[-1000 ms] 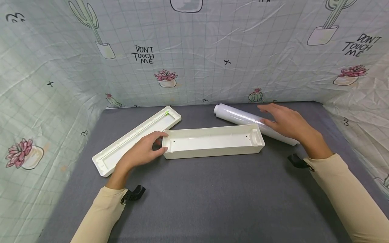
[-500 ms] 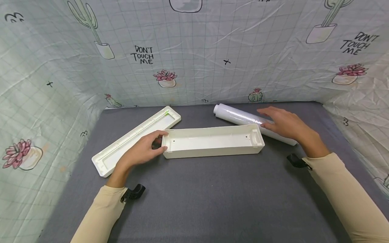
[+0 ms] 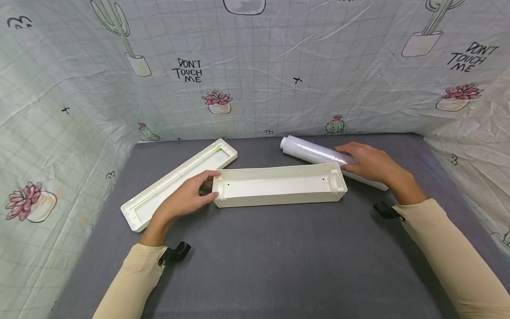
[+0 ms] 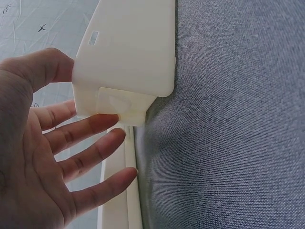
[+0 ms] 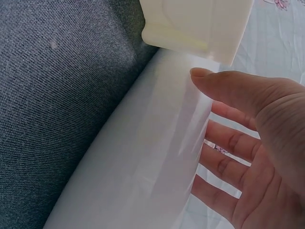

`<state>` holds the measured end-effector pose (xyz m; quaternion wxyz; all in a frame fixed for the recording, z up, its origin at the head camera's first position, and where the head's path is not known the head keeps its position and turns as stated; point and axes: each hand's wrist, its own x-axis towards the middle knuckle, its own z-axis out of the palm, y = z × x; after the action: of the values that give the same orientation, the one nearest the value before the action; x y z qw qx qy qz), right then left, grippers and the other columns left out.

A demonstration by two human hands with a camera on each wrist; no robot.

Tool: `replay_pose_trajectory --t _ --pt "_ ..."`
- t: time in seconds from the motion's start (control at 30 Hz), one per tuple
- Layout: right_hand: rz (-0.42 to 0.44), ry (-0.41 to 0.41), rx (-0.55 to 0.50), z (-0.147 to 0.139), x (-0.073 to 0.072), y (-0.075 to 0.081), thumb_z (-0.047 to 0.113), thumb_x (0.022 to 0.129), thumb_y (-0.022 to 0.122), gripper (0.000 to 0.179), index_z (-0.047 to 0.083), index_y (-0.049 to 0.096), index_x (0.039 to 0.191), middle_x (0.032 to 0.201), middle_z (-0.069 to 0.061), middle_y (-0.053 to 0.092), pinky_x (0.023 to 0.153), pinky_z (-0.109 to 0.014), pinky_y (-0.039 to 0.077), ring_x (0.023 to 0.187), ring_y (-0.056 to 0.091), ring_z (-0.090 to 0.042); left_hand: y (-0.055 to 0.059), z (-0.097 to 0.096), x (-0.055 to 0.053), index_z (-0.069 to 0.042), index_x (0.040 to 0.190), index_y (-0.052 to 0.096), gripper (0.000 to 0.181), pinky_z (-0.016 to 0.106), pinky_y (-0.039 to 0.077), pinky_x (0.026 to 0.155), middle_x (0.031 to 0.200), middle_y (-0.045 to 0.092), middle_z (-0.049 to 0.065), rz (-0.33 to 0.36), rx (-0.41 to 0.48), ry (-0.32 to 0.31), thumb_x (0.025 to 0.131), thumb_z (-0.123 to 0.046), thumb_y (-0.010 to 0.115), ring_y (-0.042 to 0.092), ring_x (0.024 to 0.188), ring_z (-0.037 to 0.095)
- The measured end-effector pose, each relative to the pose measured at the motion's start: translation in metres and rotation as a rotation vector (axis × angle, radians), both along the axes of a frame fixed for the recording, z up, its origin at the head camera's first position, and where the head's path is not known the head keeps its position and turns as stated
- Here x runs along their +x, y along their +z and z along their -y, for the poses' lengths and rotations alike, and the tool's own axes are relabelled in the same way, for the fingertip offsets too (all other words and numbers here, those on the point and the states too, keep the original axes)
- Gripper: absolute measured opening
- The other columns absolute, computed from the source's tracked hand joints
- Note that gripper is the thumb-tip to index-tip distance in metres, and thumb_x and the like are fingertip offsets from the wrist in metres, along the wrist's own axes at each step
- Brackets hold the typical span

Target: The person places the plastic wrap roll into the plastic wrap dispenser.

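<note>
Head view, left to right: shallow white lid (image 3: 177, 179) slanted on the grey desk (image 3: 271, 257), its near part partly behind the arm. Left grip (image 3: 185, 197), thumb and index pinching the left end of the long white box (image 3: 279, 187), open side up, mid-desk. Clear film roll (image 3: 314, 153) slanted just behind box's right end; I can't tell if they touch. Right grip (image 3: 372, 165) grasping the roll, thumb near side, fingers far side.

Left hand (image 3: 183, 195) and right hand (image 3: 372, 164), each in a thumb-and-fingers hold.
By the person's own clock, the left sits at eight, fingers (image 4: 95, 151) spread, aimed between one and two; the right, at three, points to ten; left forearm (image 3: 133, 281) slants from seven, right forearm (image 3: 450, 257) from five.
</note>
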<state>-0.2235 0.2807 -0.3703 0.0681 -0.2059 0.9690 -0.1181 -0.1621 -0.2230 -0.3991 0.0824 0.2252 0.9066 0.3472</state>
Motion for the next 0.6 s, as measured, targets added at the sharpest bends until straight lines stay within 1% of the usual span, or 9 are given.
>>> replay_pose_trajectory --t 0.27,0.43,0.6 --pt "-0.009 0.004 0.006 0.0 -0.005 -0.002 0.026 0.097 0.069 0.057 0.008 0.052 0.148 0.144 -0.02 0.053 0.085 -0.061 0.047 0.12 0.057 -0.039 -0.001 -0.001 0.001 -0.004 0.146 0.048 0.054 0.051 0.051 0.09 0.134 0.061 0.015 -0.011 -0.017 0.006 0.097 -0.016 0.067 0.064 0.112 0.03" --pt "-0.009 -0.004 0.01 0.0 -0.009 -0.004 0.028 0.097 0.067 0.056 0.009 0.052 0.148 0.142 -0.02 0.054 0.082 -0.061 0.048 0.116 0.058 -0.038 -0.002 0.0 0.0 -0.006 0.147 0.048 0.054 0.051 0.05 0.09 0.134 0.061 0.013 -0.015 -0.03 0.01 0.097 -0.016 0.067 0.062 0.114 0.03" --pt "-0.009 -0.014 -0.003 0.0 -0.015 -0.009 0.028 0.097 0.066 0.057 0.011 0.051 0.149 0.144 -0.021 0.053 0.084 -0.065 0.047 0.12 0.056 -0.041 -0.002 0.0 0.0 -0.007 0.147 0.048 0.054 0.052 0.049 0.092 0.136 0.059 0.013 -0.015 -0.034 0.011 0.098 -0.016 0.067 0.06 0.116 0.032"
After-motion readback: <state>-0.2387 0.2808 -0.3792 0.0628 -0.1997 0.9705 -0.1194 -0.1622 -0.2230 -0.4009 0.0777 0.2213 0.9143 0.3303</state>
